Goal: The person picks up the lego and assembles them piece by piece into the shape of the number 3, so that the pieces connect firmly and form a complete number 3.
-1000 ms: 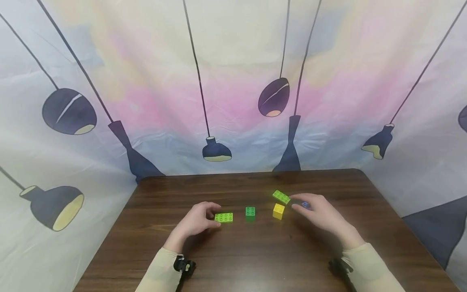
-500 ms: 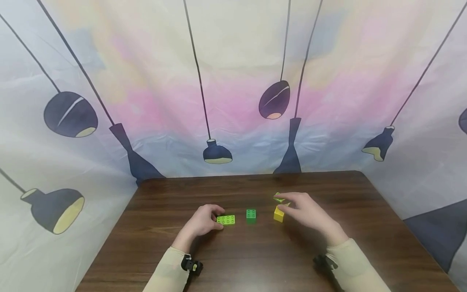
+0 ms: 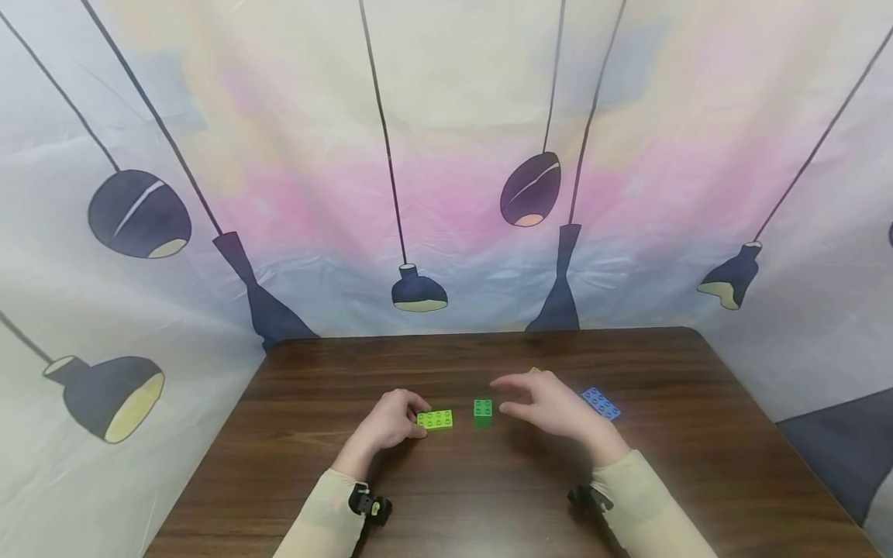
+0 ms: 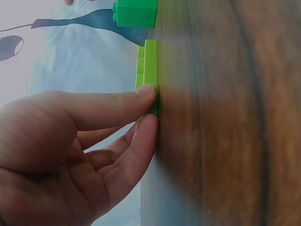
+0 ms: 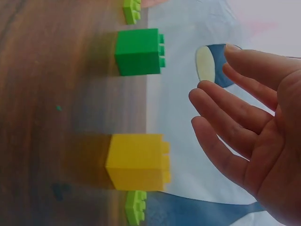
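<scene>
Thumb and fingers of my left hand (image 3: 387, 422) pinch the left end of a flat lime green toy brick (image 3: 436, 420) on the table; the left wrist view shows the brick (image 4: 150, 61) low against the wood. My right hand (image 3: 551, 403) hovers with fingers spread and nothing between them, just right of a dark green brick (image 3: 483, 412). From the right wrist camera, that green brick (image 5: 138, 52) and a yellow brick (image 5: 137, 162) both stand below the hand's level, studs up. In the head view the right hand hides most of the yellow brick.
A blue flat brick (image 3: 601, 403) lies right of the right hand. Behind that hand, a second lime brick (image 3: 535, 370) is mostly covered in the head view. A brown wooden table (image 3: 460, 496) bears everything, and a printed cloth (image 3: 460, 155) hangs behind it.
My right hand has moved left, from beside the blue brick, over the yellow one, towards the dark green brick. The blue brick is now uncovered. The left hand keeps its place on the lime brick.
</scene>
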The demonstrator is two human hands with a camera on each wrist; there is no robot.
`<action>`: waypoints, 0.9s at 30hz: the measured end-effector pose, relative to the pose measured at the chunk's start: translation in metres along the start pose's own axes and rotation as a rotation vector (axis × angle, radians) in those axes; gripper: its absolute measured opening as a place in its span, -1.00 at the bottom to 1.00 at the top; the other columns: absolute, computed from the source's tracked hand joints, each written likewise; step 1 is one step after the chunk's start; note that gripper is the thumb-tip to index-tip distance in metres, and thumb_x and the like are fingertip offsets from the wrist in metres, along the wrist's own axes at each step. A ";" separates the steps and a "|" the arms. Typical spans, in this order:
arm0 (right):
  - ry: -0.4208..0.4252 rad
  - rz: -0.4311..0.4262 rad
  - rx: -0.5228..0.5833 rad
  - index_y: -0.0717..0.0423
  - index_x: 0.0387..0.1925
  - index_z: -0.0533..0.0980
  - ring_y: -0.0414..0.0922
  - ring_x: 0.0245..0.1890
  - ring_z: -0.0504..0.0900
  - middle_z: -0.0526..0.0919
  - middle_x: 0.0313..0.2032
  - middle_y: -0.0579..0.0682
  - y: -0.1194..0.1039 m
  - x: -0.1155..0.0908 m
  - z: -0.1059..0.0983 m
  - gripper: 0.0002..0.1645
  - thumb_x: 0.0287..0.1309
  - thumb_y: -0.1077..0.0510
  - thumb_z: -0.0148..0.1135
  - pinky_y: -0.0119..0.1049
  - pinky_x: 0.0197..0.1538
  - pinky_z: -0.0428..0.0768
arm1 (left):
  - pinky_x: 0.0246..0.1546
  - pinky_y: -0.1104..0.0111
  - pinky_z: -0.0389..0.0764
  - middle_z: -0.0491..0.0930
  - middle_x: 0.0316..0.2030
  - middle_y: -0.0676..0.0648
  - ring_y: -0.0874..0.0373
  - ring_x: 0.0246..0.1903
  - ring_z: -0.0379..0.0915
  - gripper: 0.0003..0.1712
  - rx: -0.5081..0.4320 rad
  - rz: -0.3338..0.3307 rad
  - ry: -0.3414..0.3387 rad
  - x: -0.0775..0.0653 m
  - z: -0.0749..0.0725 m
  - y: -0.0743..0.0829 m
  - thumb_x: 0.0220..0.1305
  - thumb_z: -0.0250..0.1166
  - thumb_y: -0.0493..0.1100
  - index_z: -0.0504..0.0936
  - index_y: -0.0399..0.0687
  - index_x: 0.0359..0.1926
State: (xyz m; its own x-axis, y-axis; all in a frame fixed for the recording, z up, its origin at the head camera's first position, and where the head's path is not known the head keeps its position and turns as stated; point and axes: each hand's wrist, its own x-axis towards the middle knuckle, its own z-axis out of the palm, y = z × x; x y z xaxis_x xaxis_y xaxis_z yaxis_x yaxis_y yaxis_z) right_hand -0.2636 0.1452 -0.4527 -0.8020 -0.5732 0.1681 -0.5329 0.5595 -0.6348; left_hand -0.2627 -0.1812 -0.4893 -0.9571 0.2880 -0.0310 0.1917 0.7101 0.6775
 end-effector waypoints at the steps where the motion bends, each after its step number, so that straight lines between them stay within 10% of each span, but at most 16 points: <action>1: -0.001 0.002 -0.008 0.08 0.32 0.62 -0.04 0.18 0.69 0.73 0.21 -0.01 0.000 0.000 0.002 -0.50 0.42 0.09 0.42 0.04 0.21 0.63 | -0.32 0.27 0.53 0.59 -0.38 -0.02 0.14 -0.36 0.46 -0.61 0.003 0.004 -0.004 0.000 0.000 0.000 0.06 0.61 -0.45 0.78 -0.26 -0.05; 27: 0.039 0.093 0.015 0.17 0.27 0.63 -0.02 0.03 0.75 0.75 0.15 0.04 -0.007 0.006 0.025 -0.47 0.29 0.21 0.51 0.02 0.10 0.68 | -0.39 0.35 0.51 0.59 -0.39 0.01 0.19 -0.41 0.49 -0.61 -0.026 0.076 -0.177 -0.009 0.010 0.018 0.04 0.62 -0.45 0.75 -0.26 -0.07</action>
State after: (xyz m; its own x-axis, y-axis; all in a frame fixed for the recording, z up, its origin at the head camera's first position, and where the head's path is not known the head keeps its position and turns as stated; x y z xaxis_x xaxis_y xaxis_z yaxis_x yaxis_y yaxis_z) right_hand -0.2577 0.1227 -0.4659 -0.8578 -0.4952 0.1372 -0.4520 0.6001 -0.6600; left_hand -0.2488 -0.1650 -0.4843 -0.8867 0.4500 -0.1063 0.2540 0.6662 0.7012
